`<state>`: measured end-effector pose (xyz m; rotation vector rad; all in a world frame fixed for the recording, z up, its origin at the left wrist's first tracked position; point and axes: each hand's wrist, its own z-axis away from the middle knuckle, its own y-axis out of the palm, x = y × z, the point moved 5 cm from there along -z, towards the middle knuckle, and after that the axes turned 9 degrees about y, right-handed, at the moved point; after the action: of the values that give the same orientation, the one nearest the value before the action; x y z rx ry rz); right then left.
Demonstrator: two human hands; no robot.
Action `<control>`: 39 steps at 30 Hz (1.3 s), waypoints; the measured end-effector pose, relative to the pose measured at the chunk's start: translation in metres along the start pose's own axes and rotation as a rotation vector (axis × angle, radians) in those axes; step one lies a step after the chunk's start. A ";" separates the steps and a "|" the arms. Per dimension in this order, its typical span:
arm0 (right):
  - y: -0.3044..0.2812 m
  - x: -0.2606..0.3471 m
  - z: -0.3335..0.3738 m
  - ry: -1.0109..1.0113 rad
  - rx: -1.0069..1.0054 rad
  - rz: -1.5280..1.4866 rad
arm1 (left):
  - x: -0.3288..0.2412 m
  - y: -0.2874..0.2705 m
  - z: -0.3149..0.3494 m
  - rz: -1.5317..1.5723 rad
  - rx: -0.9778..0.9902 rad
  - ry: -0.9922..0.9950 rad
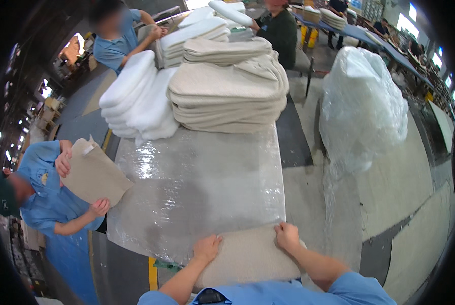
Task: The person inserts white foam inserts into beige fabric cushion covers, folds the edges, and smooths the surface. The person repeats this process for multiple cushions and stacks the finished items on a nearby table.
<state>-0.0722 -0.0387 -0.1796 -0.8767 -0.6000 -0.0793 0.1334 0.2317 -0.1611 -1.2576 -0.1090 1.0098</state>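
A beige fabric-covered cushion (250, 254) lies flat at the near end of the table, close against my body. My left hand (207, 249) is closed on its far left corner. At the far right corner, my right hand (287, 237) grips the edge with the fingers curled over it. The cushion's near edge is partly hidden by my blue shirt. Under its far side is the table (212, 173), covered in shiny clear plastic film.
At the table's far end stand a tall stack of beige cushions (227, 96) and piled white pads (136, 101). On the left, a co-worker holds a beige cushion cover (95, 173). Two people work behind the stacks. A large clear plastic bag (362, 101) stands to the right.
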 end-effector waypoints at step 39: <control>0.016 0.027 0.072 -0.673 0.838 0.388 | -0.073 0.019 0.039 0.101 0.377 0.338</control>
<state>-0.0786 0.0300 -0.1416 -0.1598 -0.9699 0.7984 0.0575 0.2103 -0.1302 -1.0739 0.3934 0.8418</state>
